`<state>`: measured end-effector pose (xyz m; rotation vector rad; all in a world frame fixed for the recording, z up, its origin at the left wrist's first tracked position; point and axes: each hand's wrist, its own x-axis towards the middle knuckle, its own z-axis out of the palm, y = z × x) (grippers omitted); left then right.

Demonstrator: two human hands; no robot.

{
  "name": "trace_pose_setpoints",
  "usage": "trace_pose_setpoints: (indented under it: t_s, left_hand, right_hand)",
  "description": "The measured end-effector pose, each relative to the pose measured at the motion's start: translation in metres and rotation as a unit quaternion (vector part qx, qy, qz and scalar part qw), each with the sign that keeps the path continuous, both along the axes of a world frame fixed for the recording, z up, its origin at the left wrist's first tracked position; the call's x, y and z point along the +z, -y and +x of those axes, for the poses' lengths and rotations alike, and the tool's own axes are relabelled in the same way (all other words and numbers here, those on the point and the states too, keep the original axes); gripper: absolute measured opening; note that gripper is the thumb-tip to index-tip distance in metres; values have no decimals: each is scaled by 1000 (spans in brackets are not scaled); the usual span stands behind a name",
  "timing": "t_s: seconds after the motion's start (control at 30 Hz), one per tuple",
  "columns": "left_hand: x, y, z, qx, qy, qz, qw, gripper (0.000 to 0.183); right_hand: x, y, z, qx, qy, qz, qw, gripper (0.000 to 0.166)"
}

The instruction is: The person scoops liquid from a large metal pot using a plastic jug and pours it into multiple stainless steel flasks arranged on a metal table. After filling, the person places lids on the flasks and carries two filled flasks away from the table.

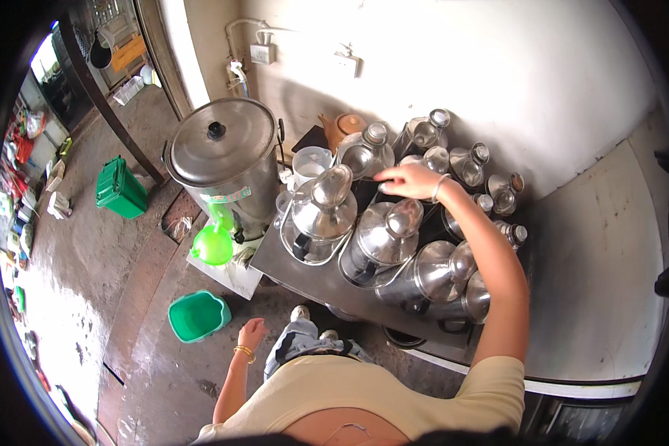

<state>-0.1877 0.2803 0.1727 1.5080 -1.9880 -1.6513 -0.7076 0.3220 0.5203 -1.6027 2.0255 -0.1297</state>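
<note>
On a dark metal counter (312,284) stand several shiny metal vacuum flasks, among them a front-left one (323,212) and its neighbour (384,240). My right hand (407,181) reaches over them, between the front row and a rear flask (368,148); whether its fingers touch or hold anything I cannot tell. My left hand (252,333) hangs low beside my body above the floor, holding nothing visible, fingers slightly bent. A white translucent plastic jug (311,163) and a brown teapot (345,128) are behind the front-left flask.
A large lidded steel urn (223,145) stands left of the counter, with a bright green funnel (214,245) by its foot. A green basin (199,316) and a green wheelie bin (121,189) are on the floor. The wall carries a socket (347,66).
</note>
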Motion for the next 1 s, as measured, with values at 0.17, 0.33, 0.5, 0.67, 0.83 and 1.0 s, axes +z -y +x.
trace_pose_setpoints:
  t_s: [0.17, 0.33, 0.5, 0.67, 0.83, 1.0]
  left_hand:
    - [-41, 6, 29, 18, 50, 16, 998, 26]
    - [-69, -6, 62, 22, 128, 21, 991, 30]
    - [-94, -9, 79, 26, 129, 92, 987, 28]
    - [-104, 0, 74, 91, 122, 181, 972, 26]
    - [-109, 2, 83, 171, 123, 265, 941, 24]
    - [-129, 0, 105, 261, 108, 346, 895, 21]
  right_hand:
    - [-28, 19, 0, 98, -69, 55, 991, 74]
    - [-31, 8, -24, 62, -59, -11, 996, 70]
    - [-23, 14, -13, 57, -66, -24, 996, 58]
    - [-57, 22, -27, 5, -63, -121, 991, 44]
    - [-44, 37, 7, -67, -169, -173, 968, 34]
    - [-45, 46, 6, -38, -273, -182, 944, 45]
